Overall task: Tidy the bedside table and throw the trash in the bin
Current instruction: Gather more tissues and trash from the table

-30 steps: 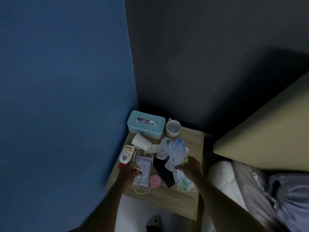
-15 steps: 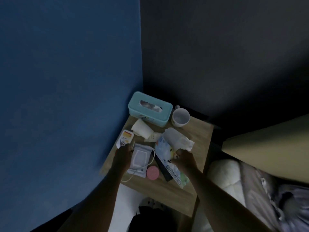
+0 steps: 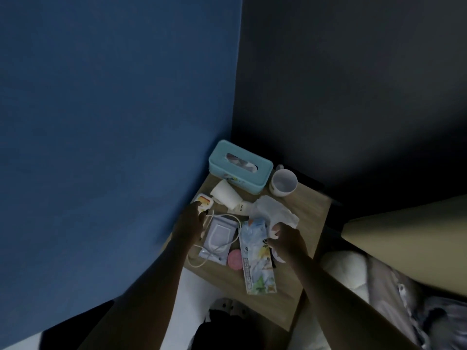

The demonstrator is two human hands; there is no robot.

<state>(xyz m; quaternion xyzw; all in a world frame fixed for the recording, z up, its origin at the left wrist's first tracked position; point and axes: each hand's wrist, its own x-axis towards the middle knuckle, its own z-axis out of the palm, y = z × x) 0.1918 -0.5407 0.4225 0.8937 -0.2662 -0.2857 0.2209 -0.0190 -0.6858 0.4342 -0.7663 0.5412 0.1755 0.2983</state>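
The wooden bedside table (image 3: pixel 298 215) is cluttered. My left hand (image 3: pixel 190 221) rests over a white tube with an orange label (image 3: pixel 206 200), fingers curled around its lower end. My right hand (image 3: pixel 286 237) pinches the edge of a long printed plastic wrapper (image 3: pixel 255 258), just below a crumpled white tissue (image 3: pixel 274 210). A paper cup (image 3: pixel 226 194) lies on its side. A wet-wipes pack (image 3: pixel 218 236) lies under a white cable (image 3: pixel 202 258). A pink round lid (image 3: pixel 235 258) sits beside the wrapper.
A teal tissue box (image 3: pixel 240 169) and a white mug (image 3: pixel 283 184) stand at the table's back. Blue wall to the left, dark wall behind. A bed with a beige headboard (image 3: pixel 409 241) and pillows is right. A dark bin or bag (image 3: pixel 227 332) lies below.
The wrapper and tissue, lifted a second ago, now lie on the table. My left hand has moved up from the wipes pack onto the white tube.
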